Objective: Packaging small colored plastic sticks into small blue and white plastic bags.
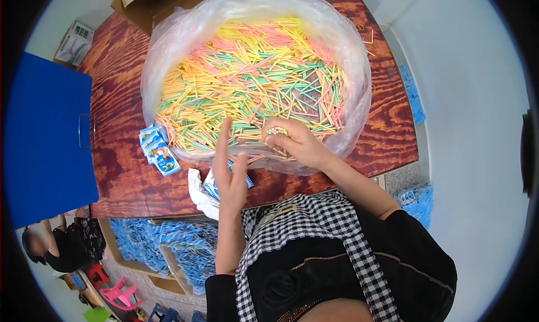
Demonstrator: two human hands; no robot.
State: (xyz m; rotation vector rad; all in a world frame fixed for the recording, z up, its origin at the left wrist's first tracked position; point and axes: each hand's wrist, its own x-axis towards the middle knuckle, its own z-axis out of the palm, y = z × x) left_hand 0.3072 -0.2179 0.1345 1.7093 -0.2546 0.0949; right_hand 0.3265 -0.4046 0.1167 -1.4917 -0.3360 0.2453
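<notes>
My right hand [300, 144] is closed around a bundle of thin pastel sticks [277, 131]; their ends show beside my thumb. My left hand [227, 179] is held upright just to the left, fingers stretched out and thumb apart, with nothing in it. Both hands are at the near edge of a large clear plastic bag [353, 75], its rim rolled open. Inside lies a loose heap of pink, yellow and green sticks [241, 75]. A blue-and-white packet [211, 187] and a crumpled white cloth or tissue [200, 197] are partly hidden by my left hand.
Several small blue-and-white packets [159, 149] lie left of the bag on the wood-grain table [120, 179]. An open cardboard box [133, 13] stands behind. A blue panel [53, 137] borders the left. Below are boxes of blue packets [135, 240], a pink stool [119, 294] and another person [64, 246].
</notes>
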